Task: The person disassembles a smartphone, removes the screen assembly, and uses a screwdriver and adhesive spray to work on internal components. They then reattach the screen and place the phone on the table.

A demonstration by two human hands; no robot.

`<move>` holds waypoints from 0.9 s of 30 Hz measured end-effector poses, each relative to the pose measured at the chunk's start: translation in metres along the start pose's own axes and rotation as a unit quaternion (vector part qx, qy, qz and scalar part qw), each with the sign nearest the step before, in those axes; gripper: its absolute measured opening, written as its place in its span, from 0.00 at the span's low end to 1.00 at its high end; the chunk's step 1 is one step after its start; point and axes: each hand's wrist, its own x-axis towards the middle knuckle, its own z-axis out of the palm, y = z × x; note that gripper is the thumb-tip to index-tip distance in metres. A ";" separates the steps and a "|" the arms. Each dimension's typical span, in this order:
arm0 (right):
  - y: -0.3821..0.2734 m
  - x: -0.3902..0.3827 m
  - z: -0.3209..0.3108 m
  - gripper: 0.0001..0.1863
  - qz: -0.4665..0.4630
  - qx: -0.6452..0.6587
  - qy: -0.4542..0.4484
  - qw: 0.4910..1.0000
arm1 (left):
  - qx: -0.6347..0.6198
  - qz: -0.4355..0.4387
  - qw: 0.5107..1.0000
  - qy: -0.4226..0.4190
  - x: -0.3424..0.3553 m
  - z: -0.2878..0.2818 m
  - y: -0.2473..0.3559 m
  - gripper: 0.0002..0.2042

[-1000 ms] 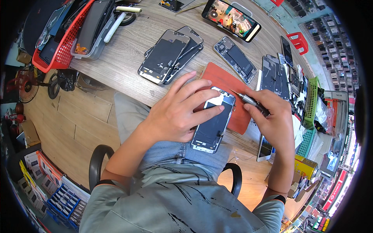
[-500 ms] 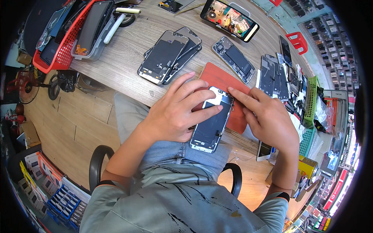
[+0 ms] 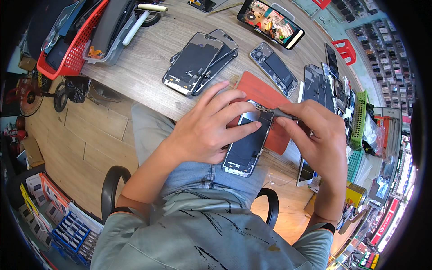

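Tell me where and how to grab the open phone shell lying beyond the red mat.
Best bet: pinch the open phone shell by its two long side edges near mid-length, coming from above. It lies flat on the table with its inner parts facing up, so a grip across the narrow width should avoid pressing on them. Nothing covers either long edge.

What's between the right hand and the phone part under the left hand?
A screwdriver, seen in the head view, points from the right hand toward the phone part.
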 end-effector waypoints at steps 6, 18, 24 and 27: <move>-0.004 0.003 0.005 0.10 0.021 0.009 -0.006 1.000 | -0.006 -0.005 1.000 0.002 -0.001 0.000 0.000 0.33; -0.006 0.007 0.008 0.08 0.019 0.001 -0.013 1.000 | 0.001 -0.009 1.000 0.001 -0.003 0.001 0.000 0.34; -0.010 0.013 0.006 0.06 -0.021 -0.031 -0.019 0.999 | -0.002 -0.003 1.000 -0.007 -0.002 0.002 -0.002 0.35; -0.016 0.026 0.006 0.05 -0.080 -0.122 -0.033 0.989 | 0.000 -0.002 1.000 -0.010 -0.002 0.000 -0.001 0.35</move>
